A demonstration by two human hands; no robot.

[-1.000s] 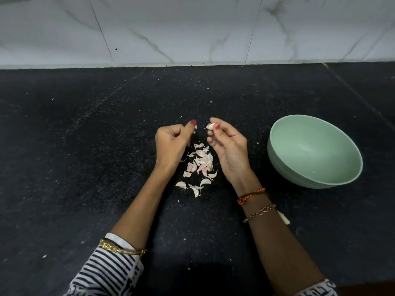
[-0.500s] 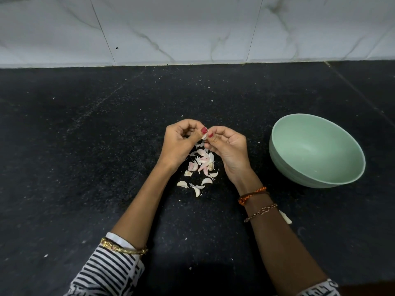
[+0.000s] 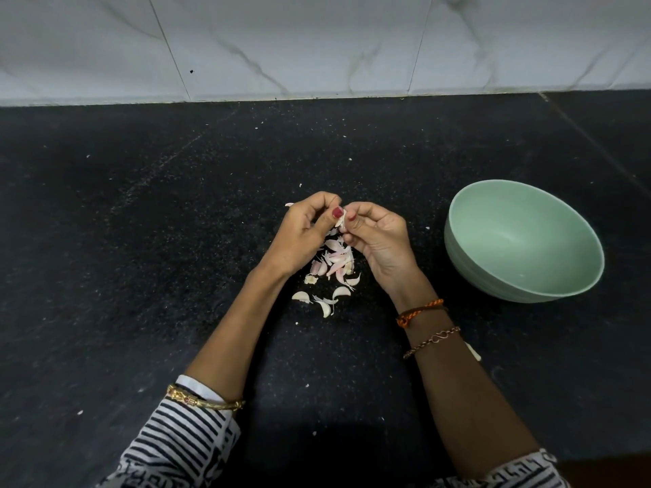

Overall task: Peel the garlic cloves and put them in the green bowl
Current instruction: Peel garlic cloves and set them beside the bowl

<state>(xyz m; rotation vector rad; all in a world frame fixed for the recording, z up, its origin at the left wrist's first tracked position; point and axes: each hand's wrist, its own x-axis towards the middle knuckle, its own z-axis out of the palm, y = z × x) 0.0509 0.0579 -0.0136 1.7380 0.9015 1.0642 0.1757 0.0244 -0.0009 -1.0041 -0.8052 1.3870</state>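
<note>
Both hands meet above the middle of the black counter. My left hand (image 3: 305,234) and my right hand (image 3: 378,237) pinch one small garlic clove (image 3: 341,220) between thumbs and fingertips. Under them lies a heap of pinkish-white garlic cloves and loose skins (image 3: 333,265) on the counter. The green bowl (image 3: 521,241) stands to the right of my right hand and looks bare inside.
The black speckled counter (image 3: 141,241) runs back to a white marble-look tiled wall (image 3: 317,44). Small white skin scraps dot the counter. One pale scrap (image 3: 473,351) lies beside my right forearm.
My hands, apart one second ago, have come together and risen slightly. The clove that my right hand held alone is now pinched by both hands.
</note>
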